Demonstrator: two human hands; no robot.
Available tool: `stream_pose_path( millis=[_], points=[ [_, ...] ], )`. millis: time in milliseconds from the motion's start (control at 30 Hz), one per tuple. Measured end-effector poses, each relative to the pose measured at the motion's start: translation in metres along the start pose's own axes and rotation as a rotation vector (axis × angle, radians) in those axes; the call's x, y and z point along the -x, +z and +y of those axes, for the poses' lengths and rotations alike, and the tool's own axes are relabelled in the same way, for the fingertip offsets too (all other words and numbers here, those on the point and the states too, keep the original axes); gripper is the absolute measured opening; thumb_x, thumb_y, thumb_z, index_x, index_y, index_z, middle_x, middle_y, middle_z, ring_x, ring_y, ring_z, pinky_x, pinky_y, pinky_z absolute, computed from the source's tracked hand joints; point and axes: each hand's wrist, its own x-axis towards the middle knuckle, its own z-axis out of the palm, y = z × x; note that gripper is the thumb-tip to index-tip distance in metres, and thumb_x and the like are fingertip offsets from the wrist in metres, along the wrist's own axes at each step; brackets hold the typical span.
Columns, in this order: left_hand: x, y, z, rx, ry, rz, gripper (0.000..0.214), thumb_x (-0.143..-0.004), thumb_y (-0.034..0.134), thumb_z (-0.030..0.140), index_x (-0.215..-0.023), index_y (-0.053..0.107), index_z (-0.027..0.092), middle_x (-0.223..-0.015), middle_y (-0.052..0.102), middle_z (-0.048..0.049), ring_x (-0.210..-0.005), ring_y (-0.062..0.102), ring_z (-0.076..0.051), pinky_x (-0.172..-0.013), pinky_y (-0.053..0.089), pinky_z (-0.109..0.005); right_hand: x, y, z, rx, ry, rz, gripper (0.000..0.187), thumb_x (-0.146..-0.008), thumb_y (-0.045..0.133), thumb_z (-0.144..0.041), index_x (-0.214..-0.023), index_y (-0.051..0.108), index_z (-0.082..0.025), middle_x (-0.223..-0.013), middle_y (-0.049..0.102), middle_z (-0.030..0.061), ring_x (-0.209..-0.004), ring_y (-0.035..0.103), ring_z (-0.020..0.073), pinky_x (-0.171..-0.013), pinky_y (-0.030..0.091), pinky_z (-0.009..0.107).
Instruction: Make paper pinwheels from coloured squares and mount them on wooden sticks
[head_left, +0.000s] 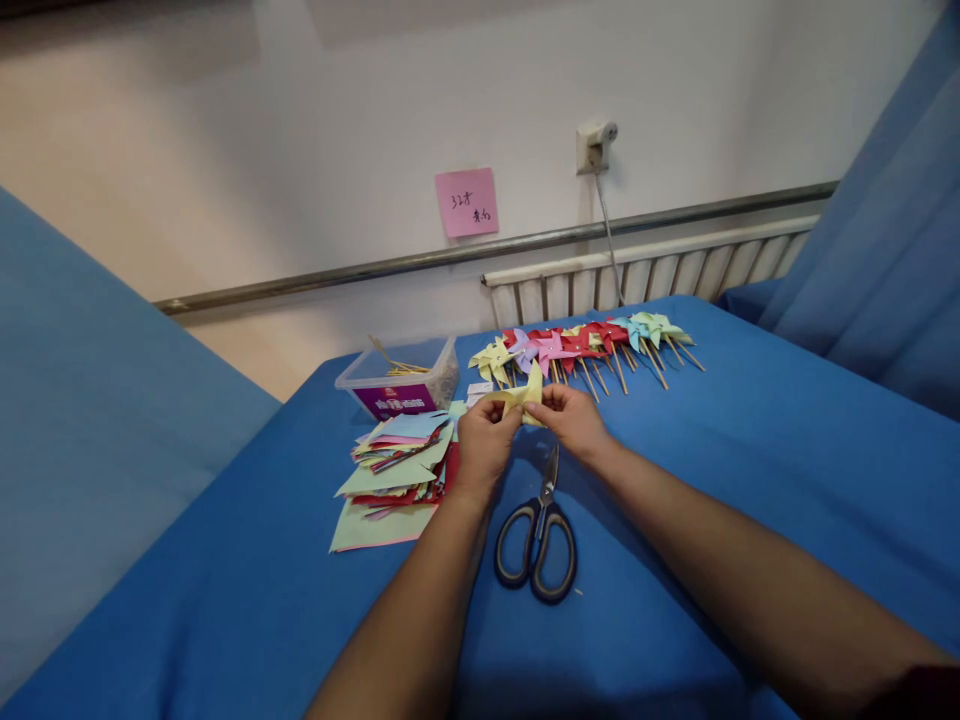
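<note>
In the head view, the left hand [484,445] and right hand [576,420] pinch bent yellow paper [534,383], their fingers [541,411] pressed close on it. Above the fingers, a pink note [466,203] on the wall [360,150] starts with "32", then marks I can't read. Left of them, a tub [447,380] has a purple label [396,402], its words too small to read.

you face a pale wall [337,150], warmer in tone at the left and greyer to the right, with soft shadows near the top. a metal pipe [375,268] slants across it, above a white radiator [585,288]. just over the pipe you have a pink handwritten sticky note [467,215]; to its right, a cord [606,222] drops from a wall socket [583,153]. blue fabric [90,450] flanks your blue-draped counter [787,450] at left, a blue curtain [892,230] at right.
</note>
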Motion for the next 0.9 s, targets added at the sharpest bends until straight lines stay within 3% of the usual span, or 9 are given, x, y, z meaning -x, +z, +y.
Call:
stream_pose_path(
  millis=[367,900],
  points=[
    [0.0015,0.0009,0.0018,-0.045,0.029,0.030,0.013,-0.064,0.072,0.023,-0.074,0.070,0.014,-0.067,0.069,-0.0013,-0.060,0.061,-0.014,-0.058,0.045,-0.023,0.0028,0.0017,-0.0045,-0.021,-0.038,0.014,0.031,-0.061,0.075,-0.044,-0.071,0.062,-0.018,-0.069,0.065,0.0007,-0.063,0.056,0.0138,-0.064,0.044,0.028],
    [0.0017,0.0032,-0.0028,-0.035,0.065,-0.017,0.011,-0.063,0.071,0.021,-0.071,0.067,0.015,-0.066,0.067,-0.0014,-0.060,0.059,-0.013,-0.059,0.045,-0.024,-0.0003,-0.0021,0.0006,-0.020,-0.033,-0.032,0.024,-0.064,0.073,-0.038,-0.069,0.058,-0.020,-0.065,0.059,-0.0023,-0.059,0.051,0.0127,-0.059,0.042,0.027]
  ],
)
